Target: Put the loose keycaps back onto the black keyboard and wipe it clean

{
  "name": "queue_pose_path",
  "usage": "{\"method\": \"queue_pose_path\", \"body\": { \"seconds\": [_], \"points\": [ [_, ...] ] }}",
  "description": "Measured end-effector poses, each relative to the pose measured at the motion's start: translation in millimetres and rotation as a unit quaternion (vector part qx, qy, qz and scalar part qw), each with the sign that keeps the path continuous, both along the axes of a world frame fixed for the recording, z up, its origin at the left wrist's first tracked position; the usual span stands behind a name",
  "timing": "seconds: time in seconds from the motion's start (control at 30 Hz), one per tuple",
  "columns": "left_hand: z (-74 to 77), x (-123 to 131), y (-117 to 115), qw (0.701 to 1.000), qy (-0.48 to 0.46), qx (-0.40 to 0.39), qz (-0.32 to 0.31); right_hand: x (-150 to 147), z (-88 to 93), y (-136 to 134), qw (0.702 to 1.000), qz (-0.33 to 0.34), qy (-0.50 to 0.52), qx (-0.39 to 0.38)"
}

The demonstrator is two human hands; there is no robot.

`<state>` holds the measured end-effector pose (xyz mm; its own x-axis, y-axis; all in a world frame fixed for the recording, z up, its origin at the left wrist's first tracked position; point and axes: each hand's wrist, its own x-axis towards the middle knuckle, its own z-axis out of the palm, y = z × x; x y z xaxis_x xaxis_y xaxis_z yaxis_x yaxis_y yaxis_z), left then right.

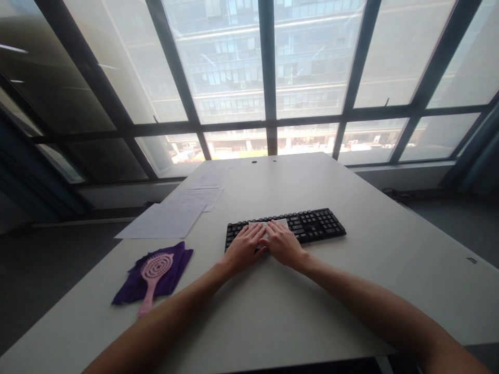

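A black keyboard (317, 226) lies on the white table (296, 322), slightly tilted to the view. On its left half rests a thin white sheet or wipe (282, 223), mostly covered by the hands. My left hand (245, 246) lies flat on the sheet, fingers stretched forward over the keys. Beside it, my right hand (284, 244) is also flat on the sheet, its fingers extended and pointing up and left. The two hands touch or nearly touch near the thumbs.
At the left, a pink hairbrush (157, 266) lies on a folded purple cloth (177, 259). Behind them are several sheets of paper (163, 221) along the table's left edge. Large framed windows stand beyond the far end.
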<state>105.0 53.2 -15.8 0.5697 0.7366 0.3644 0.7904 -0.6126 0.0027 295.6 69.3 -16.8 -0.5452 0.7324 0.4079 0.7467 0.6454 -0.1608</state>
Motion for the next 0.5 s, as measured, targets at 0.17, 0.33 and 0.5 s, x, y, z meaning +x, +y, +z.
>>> {"method": "queue_pose_path", "body": {
  "seconds": [0.17, 0.33, 0.5],
  "points": [
    [0.2, 1.6, 0.1, 1.0, 0.007, -0.001, 0.011, -0.1, -1.1, 0.2, 1.0, -0.019, -0.003, -0.009],
    [1.8, 2.5, 0.2, 1.0, -0.012, -0.001, 0.004, 1.9, -0.7, 4.2, 1.0, -0.002, -0.002, 0.0],
    [2.2, 3.2, 0.8, 1.0, -0.021, -0.003, 0.005, 3.1, 0.3, 6.0, 1.0, 0.009, 0.002, -0.006]
  ]
}}
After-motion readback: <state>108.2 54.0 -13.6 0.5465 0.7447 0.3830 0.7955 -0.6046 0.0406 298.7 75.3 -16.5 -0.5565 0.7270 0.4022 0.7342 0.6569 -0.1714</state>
